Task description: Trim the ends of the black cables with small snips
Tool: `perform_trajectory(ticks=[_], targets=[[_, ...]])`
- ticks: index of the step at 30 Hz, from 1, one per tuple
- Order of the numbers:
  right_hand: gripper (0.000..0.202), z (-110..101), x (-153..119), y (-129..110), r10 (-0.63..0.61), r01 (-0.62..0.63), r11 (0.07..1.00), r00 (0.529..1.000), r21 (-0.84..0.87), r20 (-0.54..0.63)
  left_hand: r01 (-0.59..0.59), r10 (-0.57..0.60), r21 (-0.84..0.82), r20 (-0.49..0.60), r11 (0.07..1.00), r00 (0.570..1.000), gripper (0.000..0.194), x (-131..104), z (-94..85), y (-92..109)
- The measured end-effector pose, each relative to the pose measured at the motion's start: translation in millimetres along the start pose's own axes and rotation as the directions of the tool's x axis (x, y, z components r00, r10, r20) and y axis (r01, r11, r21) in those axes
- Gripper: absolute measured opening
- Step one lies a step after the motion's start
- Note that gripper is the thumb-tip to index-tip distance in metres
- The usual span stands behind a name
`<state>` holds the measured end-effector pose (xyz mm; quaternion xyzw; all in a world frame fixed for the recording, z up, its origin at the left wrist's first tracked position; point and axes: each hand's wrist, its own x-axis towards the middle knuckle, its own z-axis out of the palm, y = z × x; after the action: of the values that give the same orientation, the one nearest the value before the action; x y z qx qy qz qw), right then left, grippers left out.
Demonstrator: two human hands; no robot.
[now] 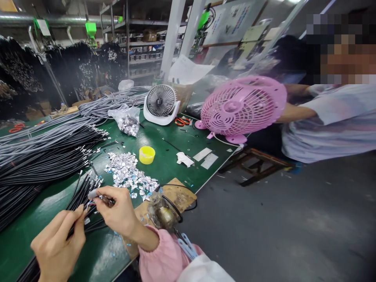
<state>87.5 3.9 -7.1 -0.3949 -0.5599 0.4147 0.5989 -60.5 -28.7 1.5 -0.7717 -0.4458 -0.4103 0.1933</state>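
Observation:
My left hand [60, 241] pinches the end of a black cable [72, 231], where thin coloured wires [90, 203] stick out. Close beside it, my right hand [119, 211] is closed at those wires, a grey cover [93, 194] on one fingertip. Something small and dark [109, 201] shows between its fingers; its kind is unclear. Just beyond the hands lies a heap of silvery foil scraps [126, 172]. Bundles of black cables [38, 168] with stripped ends stretch along the left of the green table [164, 156].
A yellow tub [147, 155], a clear bag [127, 119], orange-handled scissors [182, 122] and a small white fan [161, 103] stand farther back. A pink fan [241, 107] is at the right edge, near a co-worker [329, 121]. By my right forearm, a grimy metal device [163, 211] rests on a board [176, 192].

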Motion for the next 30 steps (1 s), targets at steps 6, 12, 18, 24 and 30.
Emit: perform_trajectory(ticks=[6, 12, 18, 24, 30], targets=[[0.014, -3, 9, -7, 0.255, -0.266, 0.932, 0.964, 0.247, 0.074, 0.353, -0.345, -0.274, 0.080, 0.895, 0.935, 0.011, 1, -3.1, -1], [0.020, -2, 8, -11, 0.287, -0.289, 0.909, 0.957, 0.302, 0.051, 0.335, -0.334, -0.258, 0.048, 0.906, 0.941, 0.010, 1, -1.8, -3], [0.015, -1, 7, -8, 0.273, -0.271, 0.930, 0.962, 0.247, 0.029, 0.034, -0.035, -0.051, -0.005, 0.998, 0.999, 0.015, 4, -0.5, -1], [0.020, 0, 5, -2, 0.119, -0.119, 0.988, 0.993, 0.097, 0.001, -0.048, 0.052, 0.064, -0.055, 0.997, 0.997, 0.020, 2, 2.9, 0], [0.014, 1, 11, -5, 0.287, -0.291, 0.929, 0.957, 0.229, 0.051, 0.409, -0.403, -0.289, 0.081, 0.866, 0.911, 0.015, 3, -1.0, 4]])
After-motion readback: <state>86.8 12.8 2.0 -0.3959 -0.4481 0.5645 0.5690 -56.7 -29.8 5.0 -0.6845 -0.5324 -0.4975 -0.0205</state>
